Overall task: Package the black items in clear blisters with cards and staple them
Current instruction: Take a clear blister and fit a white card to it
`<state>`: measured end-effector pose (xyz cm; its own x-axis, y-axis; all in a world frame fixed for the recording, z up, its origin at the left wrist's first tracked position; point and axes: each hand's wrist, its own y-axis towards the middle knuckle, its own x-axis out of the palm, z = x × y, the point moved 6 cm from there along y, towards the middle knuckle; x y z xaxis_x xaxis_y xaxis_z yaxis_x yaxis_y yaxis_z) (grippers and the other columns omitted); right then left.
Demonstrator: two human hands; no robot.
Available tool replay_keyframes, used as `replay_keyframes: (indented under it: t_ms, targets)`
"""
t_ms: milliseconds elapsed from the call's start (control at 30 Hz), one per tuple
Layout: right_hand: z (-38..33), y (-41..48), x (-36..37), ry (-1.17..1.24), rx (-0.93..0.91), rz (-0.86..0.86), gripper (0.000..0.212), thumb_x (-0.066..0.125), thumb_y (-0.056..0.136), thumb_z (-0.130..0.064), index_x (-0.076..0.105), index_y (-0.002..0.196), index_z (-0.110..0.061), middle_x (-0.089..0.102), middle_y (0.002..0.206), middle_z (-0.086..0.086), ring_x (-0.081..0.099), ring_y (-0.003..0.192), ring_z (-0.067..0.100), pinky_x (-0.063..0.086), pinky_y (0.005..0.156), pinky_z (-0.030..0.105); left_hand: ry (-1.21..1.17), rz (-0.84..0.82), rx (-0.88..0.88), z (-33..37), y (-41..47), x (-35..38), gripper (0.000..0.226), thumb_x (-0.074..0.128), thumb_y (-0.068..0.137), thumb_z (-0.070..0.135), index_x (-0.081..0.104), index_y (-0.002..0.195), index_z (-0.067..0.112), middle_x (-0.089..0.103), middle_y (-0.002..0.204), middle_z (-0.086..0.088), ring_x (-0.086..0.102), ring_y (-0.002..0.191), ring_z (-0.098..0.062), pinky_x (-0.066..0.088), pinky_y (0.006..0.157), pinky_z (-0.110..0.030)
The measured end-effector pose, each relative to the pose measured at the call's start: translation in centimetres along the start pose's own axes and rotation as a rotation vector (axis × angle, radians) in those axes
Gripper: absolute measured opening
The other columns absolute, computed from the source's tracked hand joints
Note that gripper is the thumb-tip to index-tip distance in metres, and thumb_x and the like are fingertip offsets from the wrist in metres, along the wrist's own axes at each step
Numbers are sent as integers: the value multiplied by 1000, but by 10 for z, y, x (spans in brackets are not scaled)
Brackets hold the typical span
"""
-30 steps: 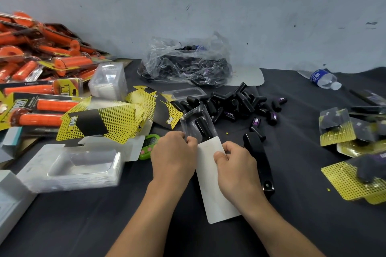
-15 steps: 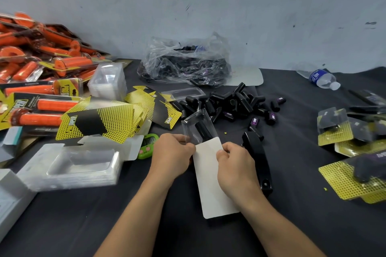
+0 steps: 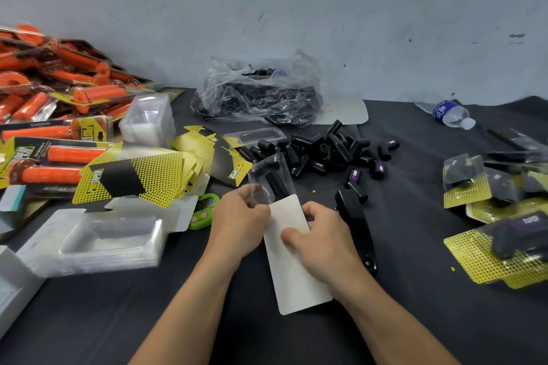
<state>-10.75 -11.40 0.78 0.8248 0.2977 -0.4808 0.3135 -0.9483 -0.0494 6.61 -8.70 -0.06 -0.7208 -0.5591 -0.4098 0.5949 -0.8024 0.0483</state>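
Head camera looks down (close).

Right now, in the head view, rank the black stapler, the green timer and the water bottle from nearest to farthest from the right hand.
From the right hand, which grips the white card:
1. Black stapler: just beside it, on its right.
2. Green timer: past the left hand holding the clear blister, to the left.
3. Water bottle: far back right, by the wall.

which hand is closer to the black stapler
Right. The right hand sits just beside the black stapler; the left hand is farther off, across the white card, at the clear blister.
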Motion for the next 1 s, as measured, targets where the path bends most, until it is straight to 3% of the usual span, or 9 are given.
replay_keyframes:
  t_ms: [67, 200, 300, 400, 567, 667, 733, 833, 1000]
  targets:
    - [-1, -1, 0, 31, -7, -4, 12, 74, 81, -18, 65, 87, -23, 77, 76, -7, 73, 69, 13, 61, 67, 38, 7, -13, 2, 1, 0, 1, 58, 65, 82, 14, 63, 138, 30, 66, 74, 7, 57, 60, -1, 39, 46, -12]
    - [-1, -1, -2, 66, -13, -2, 8, 72, 84, -17, 66, 86, -21, 77, 75, -5, 74, 70, 17, 62, 67, 42, -126, -110, -68, -1, -1, 6, 72, 66, 77, 7, 56, 145, 29, 64, 82, 1, 61, 67, -13, 52, 60, -30]
    - [-1, 0, -2, 83, -9, 28, 5, 72, 85, -19, 69, 82, -18, 76, 73, -6, 73, 69, 17, 61, 67, 43, -343, -106, -148, -4, 0, 7, 68, 66, 81, -6, 57, 142, 22, 63, 83, -1, 62, 60, -6, 51, 55, -21]
    - [-1, 1, -1, 148, 8, 44, 9, 71, 89, -21, 73, 83, -15, 76, 76, -2, 74, 75, 22, 61, 72, 48, -523, -39, -199, -4, 1, 2, 52, 69, 80, -8, 63, 124, 18, 77, 83, -4, 71, 66, -9, 55, 58, -21]
    - [-1, -1, 10, 161, -17, -64, 14, 63, 98, -24, 74, 89, -19, 78, 85, -6, 74, 81, 16, 61, 76, 43, -338, 68, -114, -1, -1, -4, 22, 74, 83, 8, 80, 91, 28, 77, 80, 16, 75, 77, -10, 61, 65, -27]
    - [-2, 1, 8, 115, -54, -85, 13, 61, 98, -23, 71, 90, -23, 77, 87, -7, 72, 81, 12, 60, 74, 38, -359, 100, -121, -1, -1, -5, 12, 76, 87, 22, 83, 79, 29, 77, 78, 14, 74, 73, -10, 62, 64, -32]
    - [0, 2, 8, 138, -37, -113, 14, 59, 99, -22, 71, 91, -23, 77, 88, -8, 73, 82, 11, 61, 75, 37, -464, 82, -163, -1, -1, -5, 11, 78, 88, 26, 84, 79, 28, 79, 80, 6, 75, 72, -12, 59, 59, -27]
    - [2, 2, 8, 178, 0, -118, 15, 58, 100, -22, 72, 95, -24, 77, 91, -8, 73, 85, 11, 62, 77, 38, -568, 55, -192, 1, -2, -4, 5, 81, 87, 20, 84, 84, 23, 80, 85, -2, 77, 76, -17, 60, 65, -31]
    - [2, 1, 7, 172, -15, -49, 10, 63, 95, -23, 73, 97, -25, 77, 91, -11, 72, 86, 10, 62, 79, 39, -300, 151, -92, 0, 1, -9, 16, 79, 85, 18, 82, 86, 34, 78, 79, 13, 75, 76, -8, 63, 65, -29]
